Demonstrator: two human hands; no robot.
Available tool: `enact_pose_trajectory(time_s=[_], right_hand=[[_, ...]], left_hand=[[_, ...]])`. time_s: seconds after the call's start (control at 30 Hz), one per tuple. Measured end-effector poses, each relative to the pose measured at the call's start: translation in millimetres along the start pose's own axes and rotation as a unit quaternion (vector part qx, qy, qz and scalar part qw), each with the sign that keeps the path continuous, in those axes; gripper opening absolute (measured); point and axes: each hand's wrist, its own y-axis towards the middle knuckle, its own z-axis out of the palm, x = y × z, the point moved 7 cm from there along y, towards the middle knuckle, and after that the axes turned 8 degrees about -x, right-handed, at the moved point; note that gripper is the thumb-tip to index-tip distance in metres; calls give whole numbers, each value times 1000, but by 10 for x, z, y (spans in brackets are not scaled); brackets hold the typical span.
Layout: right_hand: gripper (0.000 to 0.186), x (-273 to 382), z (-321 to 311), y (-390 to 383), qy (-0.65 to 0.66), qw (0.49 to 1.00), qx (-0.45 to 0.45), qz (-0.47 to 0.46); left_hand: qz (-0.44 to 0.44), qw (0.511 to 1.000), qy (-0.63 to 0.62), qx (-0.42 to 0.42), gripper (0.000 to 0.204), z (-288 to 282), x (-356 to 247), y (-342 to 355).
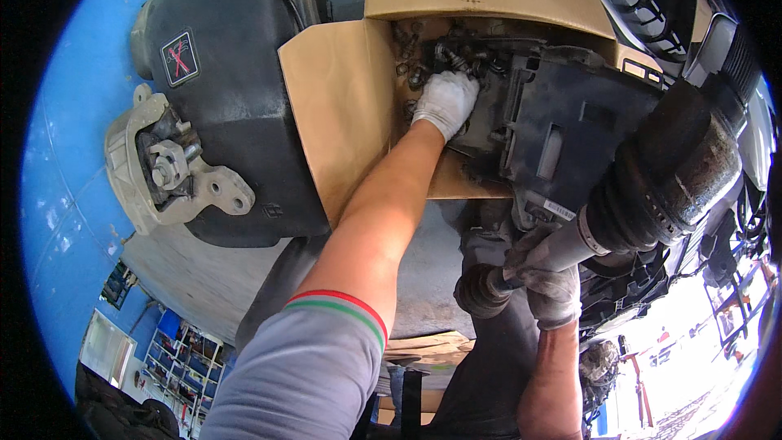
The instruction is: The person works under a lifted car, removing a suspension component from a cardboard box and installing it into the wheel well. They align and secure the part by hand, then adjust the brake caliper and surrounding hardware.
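My left hand (447,103), in a whitish glove, reaches down into an open cardboard box (338,106). Its fingers are curled among loose dark bolts (417,75) at the box's left side; whether it pinches one of them is hidden. Beside it in the box lies a black plastic panel (570,118) with slots. My right hand (554,289), in a dirty grey glove, is closed round the bar of a drive shaft (574,244). The shaft slants up to the right, with a ribbed rubber boot (643,187) and a smaller boot (482,289) at its lower end.
To the left stands a large black plastic tank or cover (236,114) with a metal mounting bracket (175,167) on it. A black grille-like part (639,4) lies at the upper right. Shelves (183,367) stand at the lower left, near the blue floor (73,163).
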Motion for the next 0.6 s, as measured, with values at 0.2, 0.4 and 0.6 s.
enact_pose_trajectory(time_s=[0.2, 0.4, 0.6], right_hand=[[47, -72, -216, 15, -74, 997, -4, -19], [47, -78, -237, 22, -83, 996, -5, -17], [58, -36, -132, 23, -47, 999, -18, -10]], left_hand=[[34, 997, 68, -18, 17, -24, -2, -79], [20, 996, 81, -11, 22, -14, 26, -68], [56, 993, 80, -60, 12, -37, -13, -85]])
